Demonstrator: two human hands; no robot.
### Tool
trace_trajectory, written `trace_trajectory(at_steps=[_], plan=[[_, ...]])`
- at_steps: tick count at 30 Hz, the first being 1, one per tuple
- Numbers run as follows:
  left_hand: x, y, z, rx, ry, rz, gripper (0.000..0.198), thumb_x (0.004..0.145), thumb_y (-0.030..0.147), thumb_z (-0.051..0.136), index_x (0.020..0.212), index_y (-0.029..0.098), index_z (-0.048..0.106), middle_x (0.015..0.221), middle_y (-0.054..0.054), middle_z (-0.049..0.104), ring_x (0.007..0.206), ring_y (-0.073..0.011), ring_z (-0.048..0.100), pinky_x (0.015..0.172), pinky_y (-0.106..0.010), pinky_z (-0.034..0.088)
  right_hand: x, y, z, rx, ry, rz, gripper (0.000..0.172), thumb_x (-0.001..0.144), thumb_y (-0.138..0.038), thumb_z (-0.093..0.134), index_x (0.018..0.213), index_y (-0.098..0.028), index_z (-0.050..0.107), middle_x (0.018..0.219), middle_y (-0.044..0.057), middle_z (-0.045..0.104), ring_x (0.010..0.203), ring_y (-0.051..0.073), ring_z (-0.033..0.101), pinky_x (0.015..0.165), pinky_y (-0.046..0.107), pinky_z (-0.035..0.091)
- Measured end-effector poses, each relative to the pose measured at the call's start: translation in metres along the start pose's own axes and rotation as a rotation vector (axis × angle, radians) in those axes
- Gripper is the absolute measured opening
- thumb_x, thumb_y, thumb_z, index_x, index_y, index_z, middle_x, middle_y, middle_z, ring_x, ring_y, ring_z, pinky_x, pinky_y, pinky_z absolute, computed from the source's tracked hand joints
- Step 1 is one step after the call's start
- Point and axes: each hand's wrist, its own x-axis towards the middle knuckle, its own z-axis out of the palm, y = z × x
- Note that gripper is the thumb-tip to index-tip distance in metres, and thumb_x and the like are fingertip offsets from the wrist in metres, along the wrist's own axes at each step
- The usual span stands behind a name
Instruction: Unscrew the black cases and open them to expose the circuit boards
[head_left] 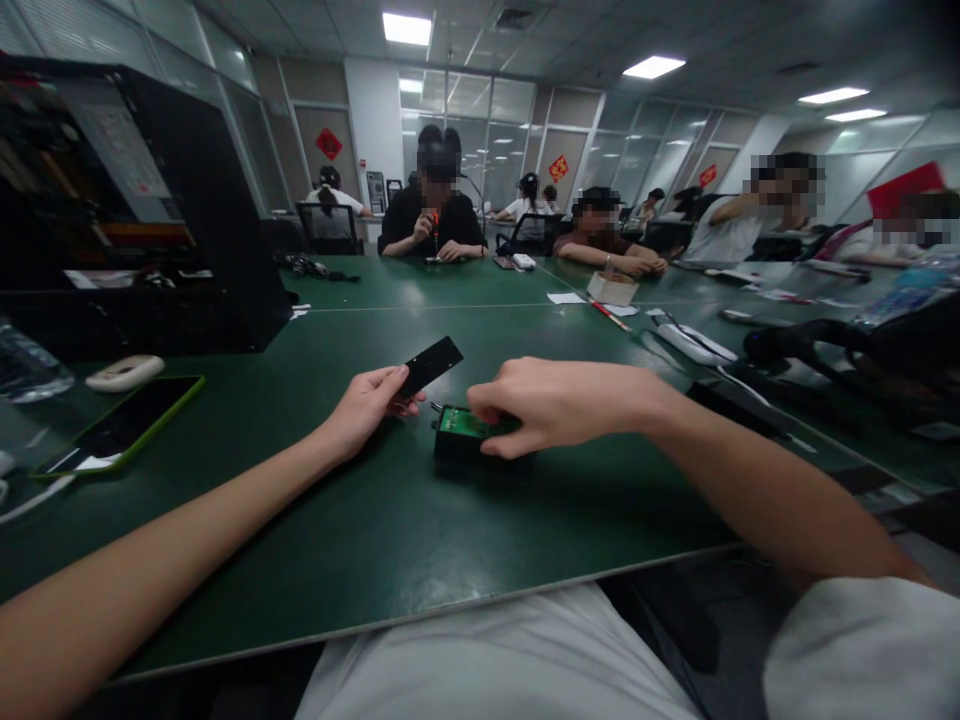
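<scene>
My left hand (pixel 379 395) pinches a thin black rectangular cover plate (pixel 436 365) between thumb and fingers, its free end pointing up and to the right. Beside it on the table sits a small open black box (pixel 454 452) with a green circuit board (pixel 459 422) inside. My right hand (pixel 551 405) is over the box's right part, fingers curled and thumb at the near edge, gripping it. That hand hides the right half of the board, and its fingertips are partly out of sight.
The green table (pixel 360 540) bears a black computer case (pixel 217 210), a phone in a green case (pixel 131 425) and a beige oval object (pixel 125 373) on the left. A white power strip (pixel 694 340) and cables lie right. Across the table a person (pixel 431 215) works.
</scene>
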Motion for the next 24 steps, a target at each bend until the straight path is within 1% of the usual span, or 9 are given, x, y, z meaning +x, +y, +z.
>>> trace_trajectory(at_steps=[3, 6, 8, 10, 13, 17, 20, 22, 24], plan=[[-0.001, 0.000, 0.001, -0.010, 0.003, -0.008, 0.054, 0.078, 0.065, 0.072, 0.090, 0.013, 0.070, 0.082, -0.009, 0.075, 0.064, -0.0156, 0.066, 0.062, -0.027, 0.052, -0.036, 0.038, -0.015, 0.110, 0.032, 0.142, 0.032, 0.089, -0.051, 0.064, 0.083, -0.020, 0.059, 0.074, 0.000, 0.063, 0.063, 0.013, 0.052, 0.059, 0.027, 0.031], [-0.002, 0.001, 0.004, 0.017, -0.010, 0.001, 0.053, 0.077, 0.065, 0.073, 0.089, 0.013, 0.071, 0.080, -0.008, 0.074, 0.065, -0.0161, 0.066, 0.064, -0.028, 0.052, -0.072, 0.094, -0.019, 0.093, 0.117, 0.420, 0.040, 0.090, -0.057, 0.060, 0.079, -0.019, 0.058, 0.069, 0.000, 0.059, 0.061, 0.011, 0.048, 0.059, 0.028, 0.030], [-0.004, 0.002, 0.005, 0.054, -0.022, 0.012, 0.051, 0.077, 0.064, 0.073, 0.086, 0.013, 0.072, 0.076, -0.006, 0.072, 0.066, -0.0168, 0.067, 0.065, -0.028, 0.052, -0.092, 0.132, -0.013, 0.050, 0.131, 0.633, 0.038, 0.093, -0.053, 0.057, 0.080, -0.017, 0.059, 0.073, 0.004, 0.062, 0.065, 0.012, 0.051, 0.063, 0.030, 0.031], [-0.006, 0.005, 0.006, 0.094, -0.032, 0.017, 0.048, 0.077, 0.061, 0.074, 0.082, 0.014, 0.073, 0.069, -0.003, 0.068, 0.063, -0.0163, 0.065, 0.064, -0.028, 0.051, -0.108, 0.166, -0.003, 0.038, 0.116, 0.823, 0.033, 0.094, -0.047, 0.056, 0.084, -0.016, 0.062, 0.082, 0.010, 0.066, 0.071, 0.013, 0.054, 0.068, 0.033, 0.033], [-0.009, 0.009, 0.006, 0.158, -0.066, 0.002, 0.043, 0.080, 0.056, 0.073, 0.081, 0.014, 0.073, 0.059, 0.000, 0.063, 0.055, -0.0140, 0.060, 0.059, -0.026, 0.048, -0.127, 0.201, 0.016, 0.031, 0.092, 0.985, 0.029, 0.090, -0.040, 0.061, 0.081, -0.013, 0.066, 0.082, 0.015, 0.068, 0.068, 0.015, 0.053, 0.068, 0.036, 0.032], [-0.009, 0.010, 0.006, 0.160, -0.103, -0.031, 0.038, 0.081, 0.051, 0.074, 0.087, 0.013, 0.074, 0.057, 0.000, 0.064, 0.054, -0.0141, 0.060, 0.057, -0.026, 0.048, -0.143, 0.223, 0.037, 0.066, 0.066, 1.050, 0.027, 0.086, -0.037, 0.064, 0.074, -0.014, 0.068, 0.075, 0.016, 0.068, 0.062, 0.015, 0.052, 0.067, 0.038, 0.033], [-0.008, 0.009, 0.007, 0.086, -0.107, -0.059, 0.035, 0.076, 0.044, 0.079, 0.089, 0.013, 0.074, 0.070, -0.002, 0.071, 0.059, -0.0141, 0.064, 0.061, -0.026, 0.051, -0.148, 0.231, 0.049, 0.098, 0.084, 1.040, 0.028, 0.084, -0.036, 0.067, 0.066, -0.015, 0.067, 0.069, 0.014, 0.067, 0.058, 0.014, 0.051, 0.065, 0.037, 0.033], [-0.007, 0.008, 0.007, 0.049, -0.136, -0.081, 0.032, 0.072, 0.036, 0.082, 0.093, 0.013, 0.074, 0.082, -0.004, 0.075, 0.065, -0.0143, 0.067, 0.066, -0.027, 0.054, -0.148, 0.234, 0.056, 0.105, 0.129, 1.022, 0.029, 0.081, -0.035, 0.070, 0.059, -0.017, 0.066, 0.062, 0.011, 0.065, 0.053, 0.013, 0.050, 0.062, 0.036, 0.032], [-0.008, 0.008, 0.007, 0.032, -0.178, -0.100, 0.031, 0.072, 0.029, 0.081, 0.097, 0.013, 0.074, 0.088, -0.005, 0.076, 0.071, -0.0154, 0.070, 0.072, -0.029, 0.056, -0.148, 0.236, 0.062, 0.069, 0.248, 1.010, 0.031, 0.076, -0.033, 0.076, 0.052, -0.017, 0.063, 0.054, 0.009, 0.061, 0.048, 0.012, 0.047, 0.059, 0.036, 0.030]])
